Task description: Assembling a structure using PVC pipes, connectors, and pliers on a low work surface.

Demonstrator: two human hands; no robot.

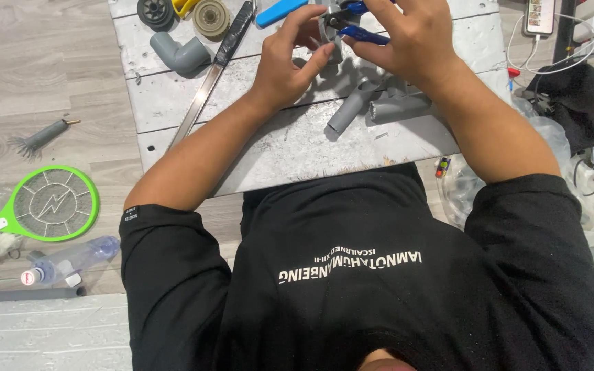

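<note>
Seen from above, a person in a black shirt works at a worn white desk (290, 148) in the upper middle of the frame. The left hand (287, 62) pinches a small grey fitting (329, 27) between thumb and fingertips, a narrow grip. The right hand (407, 38) is closed around blue-handled pliers (362, 33) that meet the fitting. Just below lie grey pipe pieces (379, 108). At upper left sit a grey elbow pipe (180, 55) and a long saw blade (207, 82). A green racket-shaped swatter (46, 206) lies on the floor at left.
</note>
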